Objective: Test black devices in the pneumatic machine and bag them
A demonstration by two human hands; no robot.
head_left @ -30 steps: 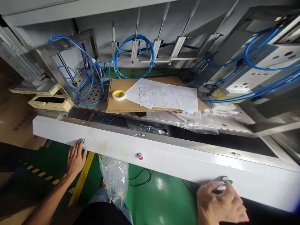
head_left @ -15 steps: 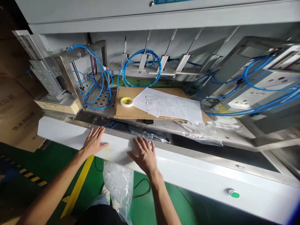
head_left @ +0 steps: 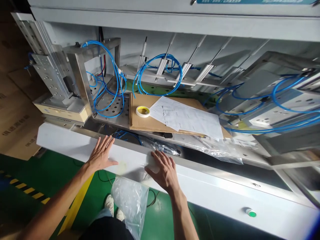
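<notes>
Resting both hands flat on the white front panel [head_left: 205, 191] of the machine: left hand [head_left: 101, 156] palm down, fingers [head_left: 106, 144] spread and reaching to the panel's upper edge; right hand [head_left: 163, 170] also palm down, fingers spread, tips at the metal rim just beside a crumpled clear plastic wrap [head_left: 162, 146] lying in the gap behind the panel. Neither hand grips anything.

Judgement on the step: the hands bear on the panel face well apart, which spreads the load evenly. Keeping palms flat and fingertips short of the metal rim seems wise, since the slot behind holds blue hoses [head_left: 125, 135] and film that could catch a finger.

Surroundings:
- Green push button [head_left: 250, 212] on the panel, well to the right of the right hand, untouched.
- Clear plastic bag [head_left: 131, 201] hanging below the panel between the forearms, close under the right wrist; it could snag.
- Cardboard sheet [head_left: 147, 121] on the machine bed, carrying a roll of tape [head_left: 143, 111] and printed papers [head_left: 190, 116] overlapping its right part.
- More blue hoses [head_left: 155, 71] looped above, near the pneumatic cylinders [head_left: 185, 68].
- Perforated metal plate [head_left: 113, 106] left of the cardboard.
- Brown cartons [head_left: 15, 126] at far left; green floor [head_left: 50, 170] with a yellow line [head_left: 75, 206].

The person's shoes show beside the bag.
</notes>
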